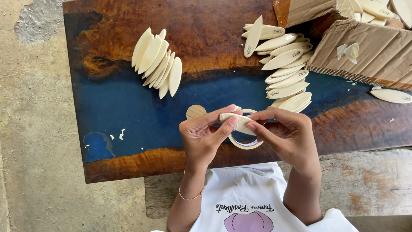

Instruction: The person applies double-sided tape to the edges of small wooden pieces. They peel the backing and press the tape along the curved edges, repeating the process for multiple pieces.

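Pretty bright, even daylight all round; soft shadows sat under the pale oval wooden pieces [156, 60], nothing blown out, everything sharp, barely any edge distortion.

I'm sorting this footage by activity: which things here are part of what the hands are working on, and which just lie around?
In hand:
left hand
right hand
oval wooden piece held between both
tape ring under it

Lying about:
fanned blank ovals
row of marked ovals
cardboard box
small round disc
wood-and-blue table

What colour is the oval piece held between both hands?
Pale cream, like unfinished wood: the oval piece, seen in the head view.
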